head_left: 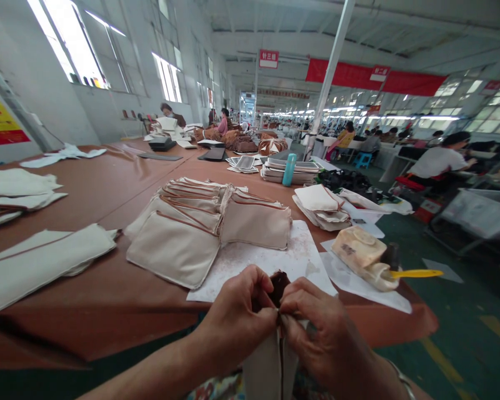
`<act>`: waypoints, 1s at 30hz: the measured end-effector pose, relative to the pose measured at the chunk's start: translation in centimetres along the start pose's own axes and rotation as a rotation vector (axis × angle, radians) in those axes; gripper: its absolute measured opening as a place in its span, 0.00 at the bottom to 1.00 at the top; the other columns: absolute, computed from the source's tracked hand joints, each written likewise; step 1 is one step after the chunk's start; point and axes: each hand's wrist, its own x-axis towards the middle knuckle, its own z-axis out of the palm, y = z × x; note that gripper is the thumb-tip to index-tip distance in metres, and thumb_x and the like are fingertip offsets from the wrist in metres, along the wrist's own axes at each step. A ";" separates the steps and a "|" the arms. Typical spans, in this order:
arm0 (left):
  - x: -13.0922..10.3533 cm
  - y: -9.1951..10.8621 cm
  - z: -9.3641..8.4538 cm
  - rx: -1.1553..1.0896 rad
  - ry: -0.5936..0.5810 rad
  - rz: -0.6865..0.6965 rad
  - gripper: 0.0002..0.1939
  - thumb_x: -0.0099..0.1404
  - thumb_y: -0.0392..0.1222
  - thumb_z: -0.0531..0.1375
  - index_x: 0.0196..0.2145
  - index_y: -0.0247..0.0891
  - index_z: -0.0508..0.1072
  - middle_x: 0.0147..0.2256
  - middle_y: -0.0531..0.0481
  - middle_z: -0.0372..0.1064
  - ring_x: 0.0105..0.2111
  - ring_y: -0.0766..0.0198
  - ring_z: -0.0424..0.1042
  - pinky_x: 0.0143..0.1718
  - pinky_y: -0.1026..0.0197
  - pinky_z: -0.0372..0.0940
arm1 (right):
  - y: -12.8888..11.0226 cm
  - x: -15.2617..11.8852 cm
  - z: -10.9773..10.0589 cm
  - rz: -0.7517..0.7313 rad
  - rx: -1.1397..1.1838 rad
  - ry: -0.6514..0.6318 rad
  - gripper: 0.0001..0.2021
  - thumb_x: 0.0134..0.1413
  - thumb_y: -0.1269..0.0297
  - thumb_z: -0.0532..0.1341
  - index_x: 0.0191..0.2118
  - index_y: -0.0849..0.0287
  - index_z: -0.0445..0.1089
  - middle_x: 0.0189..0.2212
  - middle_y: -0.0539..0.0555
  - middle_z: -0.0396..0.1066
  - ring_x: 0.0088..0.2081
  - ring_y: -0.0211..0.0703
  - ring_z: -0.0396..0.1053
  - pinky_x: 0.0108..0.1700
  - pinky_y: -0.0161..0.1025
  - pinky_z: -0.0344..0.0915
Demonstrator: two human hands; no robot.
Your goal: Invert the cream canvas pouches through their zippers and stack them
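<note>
A cream fabric piece [263, 366] with a dark brown strip along its middle hangs upright at the bottom centre, in front of the table edge. My left hand [244, 311] pinches its top edge from the left. From the right, my right hand [316, 319] grips the same edge, thumb and fingers pressed together. Between both hands a dark brown part [279, 286] sticks up. Just beyond lie stacked cream fabric pieces with brown trim [175, 244], partly on a white sheet [270, 266].
The table [120, 278] has a brown cover. More cream pieces [45, 261] lie left. At right are a stained plastic container [358, 250] with a yellow-handled tool [416, 273], a small cream stack [320, 203] and a turquoise bottle [289, 170]. People sit farther back.
</note>
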 end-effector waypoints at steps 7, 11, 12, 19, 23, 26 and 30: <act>-0.7 -1.3 0.8 0.171 0.096 0.179 0.11 0.55 0.29 0.57 0.35 0.39 0.62 0.24 0.58 0.66 0.23 0.69 0.64 0.25 0.67 0.56 | -0.8 -0.1 0.0 -0.067 -0.345 -0.029 0.10 0.58 0.76 0.53 0.30 0.61 0.68 0.28 0.58 0.67 0.30 0.45 0.64 0.31 0.40 0.57; -1.3 -1.6 1.0 0.262 0.131 0.239 0.10 0.57 0.29 0.57 0.36 0.40 0.64 0.26 0.56 0.68 0.25 0.67 0.66 0.27 0.66 0.58 | -1.1 0.1 -0.1 0.001 -0.326 -0.042 0.09 0.54 0.77 0.53 0.29 0.60 0.66 0.29 0.57 0.66 0.29 0.44 0.64 0.30 0.39 0.54; -1.5 -1.4 1.1 0.272 0.146 0.242 0.10 0.56 0.29 0.57 0.35 0.40 0.64 0.26 0.56 0.68 0.25 0.67 0.66 0.27 0.66 0.58 | -1.1 0.2 -0.1 0.020 -0.293 -0.033 0.08 0.52 0.78 0.53 0.29 0.59 0.65 0.29 0.56 0.66 0.29 0.44 0.64 0.30 0.39 0.54; -1.0 -0.9 1.1 -0.116 0.096 0.040 0.11 0.50 0.31 0.58 0.30 0.40 0.61 0.23 0.58 0.63 0.22 0.69 0.60 0.22 0.68 0.54 | 0.7 0.5 0.3 0.464 0.441 -0.137 0.06 0.50 0.69 0.58 0.24 0.59 0.63 0.21 0.47 0.60 0.24 0.36 0.54 0.25 0.34 0.49; -0.5 -1.8 0.5 -0.377 -0.056 -0.084 0.13 0.49 0.31 0.59 0.31 0.39 0.60 0.24 0.57 0.66 0.23 0.69 0.63 0.24 0.68 0.54 | 1.9 -0.3 1.0 0.530 0.716 -0.133 0.07 0.49 0.64 0.60 0.25 0.61 0.64 0.21 0.46 0.59 0.24 0.35 0.51 0.26 0.34 0.48; -0.4 -1.9 0.0 -0.402 -0.128 -0.099 0.12 0.49 0.31 0.59 0.32 0.38 0.61 0.25 0.55 0.67 0.24 0.70 0.62 0.25 0.68 0.53 | 1.6 -0.6 1.0 0.506 0.646 -0.114 0.08 0.49 0.63 0.59 0.24 0.60 0.63 0.22 0.47 0.59 0.25 0.36 0.52 0.27 0.35 0.50; -0.5 -0.7 -0.3 -0.171 -0.155 -0.042 0.08 0.50 0.32 0.60 0.30 0.36 0.64 0.24 0.55 0.64 0.24 0.70 0.59 0.23 0.67 0.51 | 0.4 -0.4 0.6 0.507 0.503 -0.107 0.06 0.49 0.65 0.57 0.25 0.59 0.61 0.22 0.47 0.57 0.26 0.37 0.52 0.27 0.35 0.50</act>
